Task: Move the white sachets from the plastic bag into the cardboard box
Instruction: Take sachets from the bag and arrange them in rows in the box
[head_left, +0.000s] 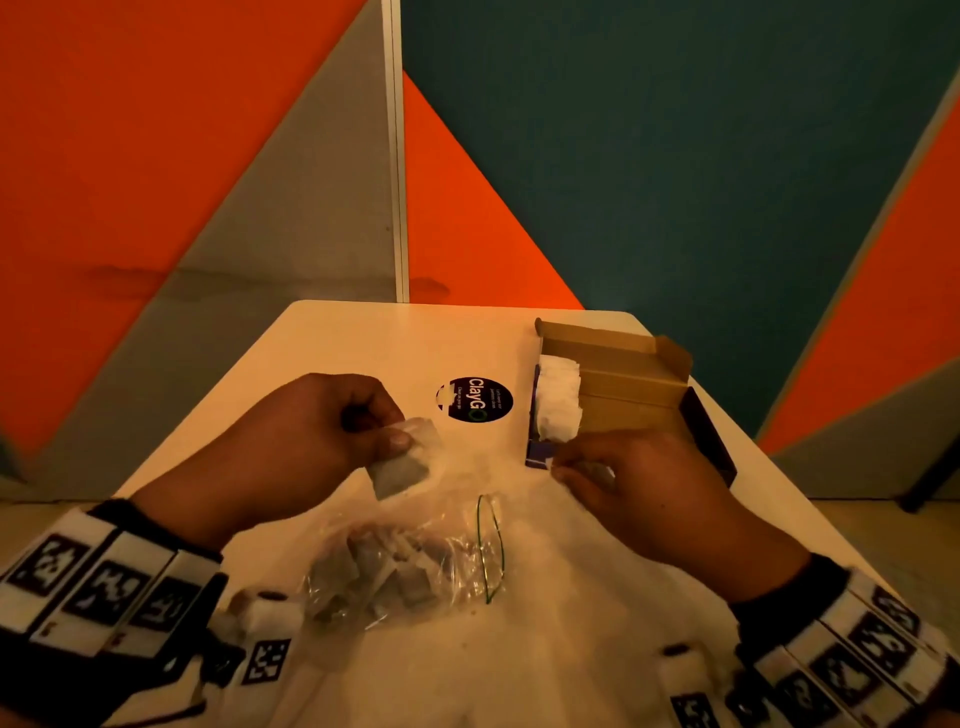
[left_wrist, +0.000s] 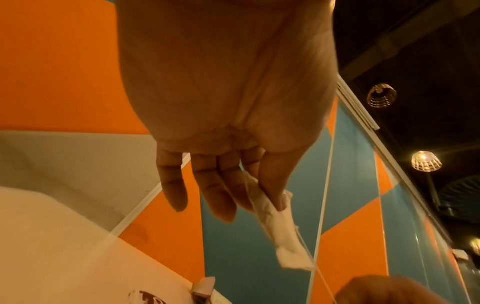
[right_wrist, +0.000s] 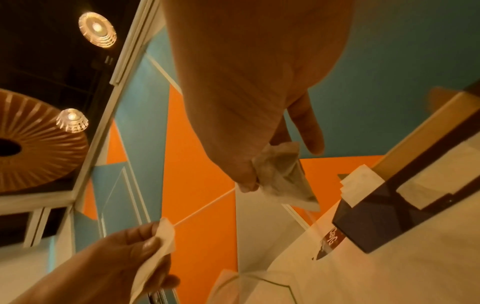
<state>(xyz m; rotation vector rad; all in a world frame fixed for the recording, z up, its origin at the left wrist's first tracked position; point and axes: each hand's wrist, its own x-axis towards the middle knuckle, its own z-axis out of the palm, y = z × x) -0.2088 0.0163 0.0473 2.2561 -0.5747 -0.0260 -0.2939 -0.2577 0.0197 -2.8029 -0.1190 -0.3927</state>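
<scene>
My left hand (head_left: 291, 436) pinches a white sachet (head_left: 402, 465) above the table, left of centre; the left wrist view shows that sachet (left_wrist: 275, 224) hanging from thumb and fingers (left_wrist: 272, 185). My right hand (head_left: 644, 478) grips another sachet (right_wrist: 283, 179), crumpled, just at the near end of the cardboard box (head_left: 623, 384). A row of white sachets (head_left: 558, 400) lies along the box's left side. The clear plastic bag (head_left: 400, 566) lies on the table between my wrists, with several sachets still inside.
A thin green wire tie (head_left: 491, 545) lies by the bag's mouth. A round black sticker (head_left: 474, 400) sits on the white table (head_left: 363, 338) left of the box. Orange, grey and teal wall panels stand behind the table.
</scene>
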